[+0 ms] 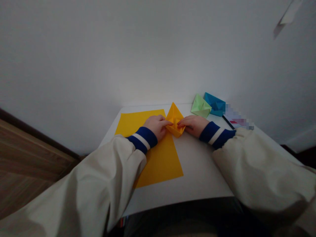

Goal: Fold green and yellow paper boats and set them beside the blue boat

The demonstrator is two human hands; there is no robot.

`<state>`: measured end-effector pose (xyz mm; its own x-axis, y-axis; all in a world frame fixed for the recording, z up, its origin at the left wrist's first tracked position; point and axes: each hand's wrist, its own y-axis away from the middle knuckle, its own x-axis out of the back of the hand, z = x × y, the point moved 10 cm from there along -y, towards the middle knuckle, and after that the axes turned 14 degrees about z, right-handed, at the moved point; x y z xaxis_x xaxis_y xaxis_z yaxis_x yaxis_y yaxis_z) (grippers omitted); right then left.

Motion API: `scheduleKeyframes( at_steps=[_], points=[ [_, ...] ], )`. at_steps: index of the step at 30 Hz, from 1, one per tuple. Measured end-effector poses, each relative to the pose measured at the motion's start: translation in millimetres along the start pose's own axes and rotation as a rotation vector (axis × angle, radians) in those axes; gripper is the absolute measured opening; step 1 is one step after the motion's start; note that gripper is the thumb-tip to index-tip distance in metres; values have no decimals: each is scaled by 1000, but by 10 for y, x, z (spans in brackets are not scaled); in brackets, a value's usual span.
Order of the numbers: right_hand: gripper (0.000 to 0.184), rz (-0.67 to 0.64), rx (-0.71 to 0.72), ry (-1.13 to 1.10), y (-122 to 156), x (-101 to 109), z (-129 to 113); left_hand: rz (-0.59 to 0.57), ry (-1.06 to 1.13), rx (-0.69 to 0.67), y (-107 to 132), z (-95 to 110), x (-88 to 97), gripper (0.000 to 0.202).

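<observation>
A folded yellow paper piece [174, 115] with a pointed top lies on the white table [197, 171], near its far edge. My left hand [156, 126] pinches its left side with closed fingers. My right hand [192, 125] pinches its right side the same way. Both hands rest low on the table, fingertips almost meeting at the fold. A flat yellow paper sheet [160, 161] lies under my left hand and wrist.
A folded green paper shape [200, 107] and a folded blue paper shape [215, 104] sit at the table's far right. A dark pen [228, 122] lies beside them. A white wall stands behind the table; wood floor shows at the left.
</observation>
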<state>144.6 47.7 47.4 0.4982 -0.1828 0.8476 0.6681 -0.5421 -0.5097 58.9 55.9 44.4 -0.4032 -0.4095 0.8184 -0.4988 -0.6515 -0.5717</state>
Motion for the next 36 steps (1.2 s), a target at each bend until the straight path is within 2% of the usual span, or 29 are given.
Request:
scheduleKeyframes(
  at_steps=[3, 7, 12, 14, 16, 18, 20, 23, 26, 32, 34, 36],
  points=[
    [27, 6, 15, -16, 3, -2, -24, 8, 48, 45, 11, -27, 5, 36],
    [34, 62, -34, 11, 19, 42, 22, 28, 90, 94, 18, -74, 19, 37],
    [47, 180, -135, 91, 34, 206, 100, 155, 166, 155, 4, -140, 148, 40],
    [42, 261, -161, 120, 26, 344, 103, 179, 171, 177, 11, -170, 171, 39],
    [28, 380, -171, 115, 23, 531, 60, 179, 168, 187, 23, -193, 164, 39],
    [22, 420, -175, 62, 19, 635, -24, 175, 172, 187, 31, -208, 148, 39],
    [34, 344, -123, 54, -4, 607, -194, 179, 181, 185, 26, -223, 140, 39],
    [52, 213, -156, 111, -10, 492, -331, 205, 209, 188, -10, -244, 152, 39],
    [41, 141, -183, 268, -5, 412, -335, 280, 292, 207, -51, -276, 189, 40],
    [21, 133, -225, 341, 34, 479, -16, 545, 447, 398, 59, -585, 231, 41],
    [22, 167, -293, 348, 65, 548, 150, 600, 493, 493, 132, -714, 203, 40],
    [23, 168, -327, 350, 92, 554, 270, 606, 538, 565, 180, -794, 154, 41]
  ],
)
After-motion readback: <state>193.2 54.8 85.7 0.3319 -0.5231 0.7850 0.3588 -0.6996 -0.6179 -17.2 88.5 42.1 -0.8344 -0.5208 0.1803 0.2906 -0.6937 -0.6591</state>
